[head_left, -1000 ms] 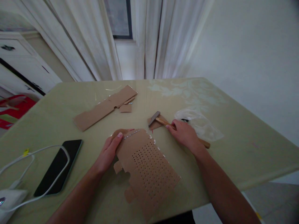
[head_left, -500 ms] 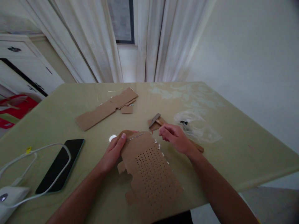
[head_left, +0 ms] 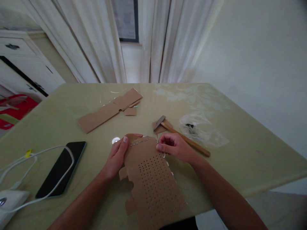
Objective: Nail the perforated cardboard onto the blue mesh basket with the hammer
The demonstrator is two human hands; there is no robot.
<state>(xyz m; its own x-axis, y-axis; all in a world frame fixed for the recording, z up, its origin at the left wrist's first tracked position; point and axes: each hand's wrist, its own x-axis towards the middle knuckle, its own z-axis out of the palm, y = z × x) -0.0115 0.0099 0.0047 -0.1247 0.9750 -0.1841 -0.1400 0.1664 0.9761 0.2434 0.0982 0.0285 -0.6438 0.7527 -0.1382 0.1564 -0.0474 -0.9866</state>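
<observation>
While the left hand [head_left: 116, 156] lies flat, fingers spread, pressing the perforated cardboard [head_left: 153, 179] near the counter's [head_left: 240, 153] front edge, the right hand [head_left: 174, 147] pinches narrowly at its far right corner; whether it holds anything I cannot tell. Light, thin and bendable, the sheet looks best gripped at its edges. Its long axis runs from the front edge toward the hammer [head_left: 182, 136].

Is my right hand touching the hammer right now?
Apart. The head view shows bare table between the right hand, curled at the perforated cardboard's edge, and the hammer lying behind it.
</observation>
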